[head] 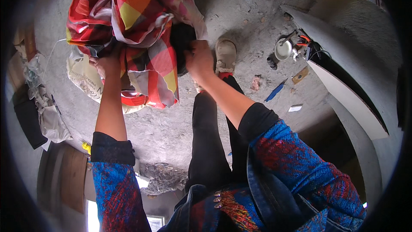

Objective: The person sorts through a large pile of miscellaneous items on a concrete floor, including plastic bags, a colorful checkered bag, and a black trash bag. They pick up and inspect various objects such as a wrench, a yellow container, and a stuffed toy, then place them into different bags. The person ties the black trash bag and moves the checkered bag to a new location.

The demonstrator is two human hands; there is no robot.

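A red, yellow and black plaid bag (145, 9), crumpled with frayed white edges, stands on the floor at the upper left. My left hand (107, 64) grips its lower left side, with the fingertips hidden in the folds. On the right side my right hand (201, 59) has its fingers curled at black material (182, 45) beside a pale pink-patterned sheet (186, 6). What the right fingers grip is partly hidden. Under the plaid bag lies a cream sack (85, 83) bearing writing.
Right of my shoe (226, 54) lie a white dish (283, 49), orange-handled pliers (303, 41), a blue strip (275, 91) and a small wood piece (300, 75). A white-edged panel (347, 100) leans at the right. Crumpled clear plastic (53, 119) lies at the left.
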